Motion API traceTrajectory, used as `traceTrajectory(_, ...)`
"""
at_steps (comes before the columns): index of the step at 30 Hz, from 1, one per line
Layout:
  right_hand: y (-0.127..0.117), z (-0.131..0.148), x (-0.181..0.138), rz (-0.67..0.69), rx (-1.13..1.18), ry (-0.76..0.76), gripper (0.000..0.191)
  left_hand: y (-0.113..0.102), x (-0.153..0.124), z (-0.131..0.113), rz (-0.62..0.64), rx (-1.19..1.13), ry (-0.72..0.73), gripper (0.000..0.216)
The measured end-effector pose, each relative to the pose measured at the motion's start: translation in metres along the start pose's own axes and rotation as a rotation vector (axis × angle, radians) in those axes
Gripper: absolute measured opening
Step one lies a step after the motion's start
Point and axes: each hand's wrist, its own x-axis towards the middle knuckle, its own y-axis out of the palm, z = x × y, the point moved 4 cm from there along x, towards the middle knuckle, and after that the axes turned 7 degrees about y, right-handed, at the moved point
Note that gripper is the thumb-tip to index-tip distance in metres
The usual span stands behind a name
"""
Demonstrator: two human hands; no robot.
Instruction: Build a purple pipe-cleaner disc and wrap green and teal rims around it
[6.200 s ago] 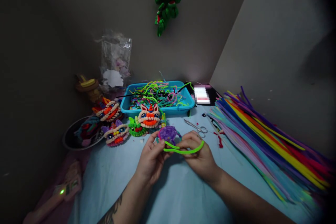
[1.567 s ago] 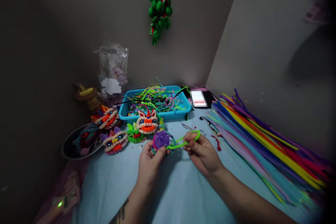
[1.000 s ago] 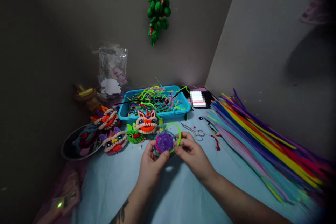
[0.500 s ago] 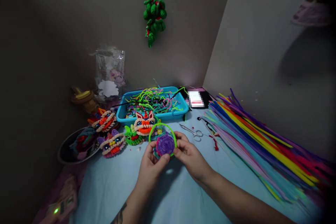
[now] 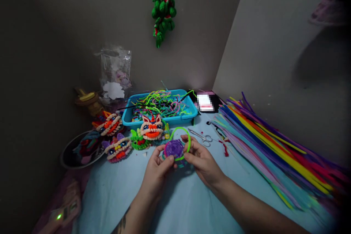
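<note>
A round purple piece of coiled pipe cleaner (image 5: 174,148), with pink and teal at its edge, is held above the table. My left hand (image 5: 159,162) grips its left side, thumb on the front. A bright green pipe cleaner (image 5: 181,128) arches in a loop over the purple piece. My right hand (image 5: 201,159) pinches the loop's right side between thumb and fingers. Just behind the hands sit several finished lion-head figures, among them an orange and cream one (image 5: 151,128) and a green one (image 5: 138,140).
A blue tray (image 5: 161,121) full of pipe cleaner scraps stands at the back. Scissors (image 5: 201,137) lie right of the hands. A large bundle of coloured pipe cleaners (image 5: 263,142) covers the right side. A metal bowl (image 5: 65,157) stands on the left; a green ornament (image 5: 163,12) hangs above.
The green loop has shifted to the right relative to the purple piece, and my right hand has moved slightly right with it. My left hand still holds the purple piece.
</note>
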Motion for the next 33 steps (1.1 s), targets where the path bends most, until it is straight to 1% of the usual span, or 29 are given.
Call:
traceTrajectory(2,-0.003,0.003,0.001,0.009,-0.025,-0.029,0.026,0.001,-0.001,-0.001,0.004,-0.060,-0.062,0.049)
traceTrajectory(4,-0.004,0.007,0.002,0.011,-0.097,-0.072,0.025,0.002,-0.001,-0.003,-0.002,-0.096,-0.091,0.053)
traceTrajectory(7,-0.002,0.011,0.003,0.058,-0.181,-0.110,0.024,0.001,0.000,-0.004,-0.012,-0.107,-0.052,0.055)
traceTrajectory(10,0.002,0.012,0.003,0.110,-0.216,-0.138,0.022,-0.001,0.003,-0.004,-0.028,-0.051,0.022,0.057)
traceTrajectory(12,0.001,0.013,0.002,0.070,-0.261,-0.188,0.017,-0.005,0.004,-0.002,-0.079,0.044,0.084,0.059)
traceTrajectory(14,-0.002,0.014,0.001,-0.020,-0.317,-0.253,0.010,-0.011,0.004,-0.003,-0.164,0.185,0.171,0.059)
traceTrajectory(16,-0.004,0.016,0.000,-0.095,-0.388,-0.302,0.005,-0.014,0.002,-0.005,-0.218,0.341,0.240,0.051)
traceTrajectory(18,-0.003,0.017,-0.001,-0.110,-0.457,-0.321,0.004,-0.012,0.001,-0.005,-0.188,0.466,0.247,0.038)
traceTrajectory(20,-0.001,0.018,-0.003,-0.085,-0.506,-0.316,0.005,-0.009,0.000,-0.004,-0.124,0.526,0.233,0.030)
traceTrajectory(23,0.005,0.019,-0.007,-0.044,-0.563,-0.308,0.006,-0.006,-0.001,-0.004,-0.084,0.506,0.241,0.031)
traceTrajectory(26,0.010,0.020,-0.010,-0.012,-0.609,-0.314,0.007,-0.007,0.000,-0.002,-0.099,0.470,0.240,0.033)
traceTrajectory(28,0.011,0.020,-0.011,-0.013,-0.616,-0.323,0.007,-0.009,0.001,-0.002,-0.122,0.472,0.241,0.031)
traceTrajectory(30,0.010,0.020,-0.011,-0.031,-0.606,-0.333,0.008,-0.009,0.001,-0.001,-0.118,0.465,0.218,0.032)
traceTrajectory(33,0.009,0.019,-0.011,-0.041,-0.582,-0.345,0.009,-0.005,0.001,0.001,-0.057,0.414,0.147,0.039)
